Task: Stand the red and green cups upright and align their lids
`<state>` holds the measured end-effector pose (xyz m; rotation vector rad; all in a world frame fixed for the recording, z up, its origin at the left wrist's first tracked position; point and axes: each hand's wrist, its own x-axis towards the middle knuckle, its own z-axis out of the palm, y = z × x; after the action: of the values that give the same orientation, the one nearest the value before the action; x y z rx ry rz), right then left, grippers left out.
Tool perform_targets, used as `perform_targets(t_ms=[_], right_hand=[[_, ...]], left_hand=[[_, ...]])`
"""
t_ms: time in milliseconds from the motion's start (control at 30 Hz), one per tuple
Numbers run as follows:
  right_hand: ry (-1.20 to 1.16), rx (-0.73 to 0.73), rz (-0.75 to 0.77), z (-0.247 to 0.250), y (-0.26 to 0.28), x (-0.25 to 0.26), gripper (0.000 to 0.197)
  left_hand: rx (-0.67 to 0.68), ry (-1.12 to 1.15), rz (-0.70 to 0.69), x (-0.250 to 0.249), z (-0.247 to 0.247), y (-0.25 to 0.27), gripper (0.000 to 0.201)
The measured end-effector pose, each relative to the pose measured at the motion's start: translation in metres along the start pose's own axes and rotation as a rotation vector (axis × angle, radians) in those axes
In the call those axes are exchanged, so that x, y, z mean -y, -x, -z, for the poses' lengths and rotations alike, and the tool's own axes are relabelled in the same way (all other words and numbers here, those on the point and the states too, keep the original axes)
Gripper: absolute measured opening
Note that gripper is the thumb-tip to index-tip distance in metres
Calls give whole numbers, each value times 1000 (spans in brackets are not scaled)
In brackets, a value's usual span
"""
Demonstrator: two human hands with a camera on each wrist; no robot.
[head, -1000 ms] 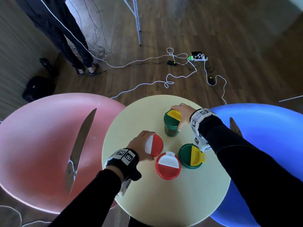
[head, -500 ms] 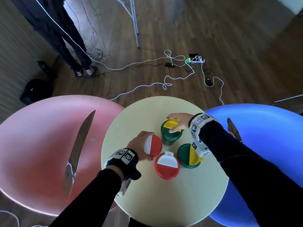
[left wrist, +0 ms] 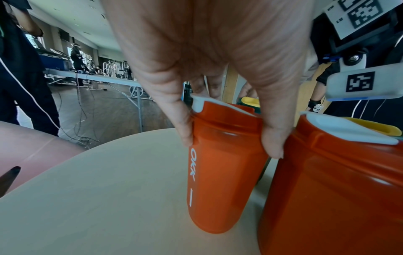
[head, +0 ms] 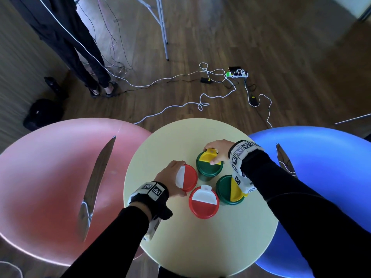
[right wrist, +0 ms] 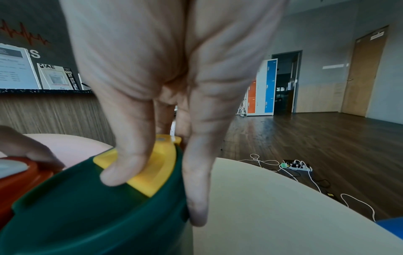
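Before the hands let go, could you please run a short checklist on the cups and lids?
1. Left hand grips the far red plastic cup: ok.
2. That cup upright: not ok, tilted.
3. Right hand holds the far green cup with the yellow flap: ok.
4. Near red cup and near green cup standing: ok.
5. Lid flaps aligned: not ok, they point different ways.

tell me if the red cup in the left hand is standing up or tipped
Slightly tipped. The left hand grips the red cup at its lid rim; the body leans and its base edge meets the table.
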<state>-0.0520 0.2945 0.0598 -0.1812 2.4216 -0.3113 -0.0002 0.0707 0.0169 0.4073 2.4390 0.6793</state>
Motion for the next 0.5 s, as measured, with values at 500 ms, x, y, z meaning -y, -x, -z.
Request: perform_targets(t_ms=[500], right_hand=[[-62,5,12,0,5,-5,40]], left_hand=[[-9,-11,1,0,0,0,103]])
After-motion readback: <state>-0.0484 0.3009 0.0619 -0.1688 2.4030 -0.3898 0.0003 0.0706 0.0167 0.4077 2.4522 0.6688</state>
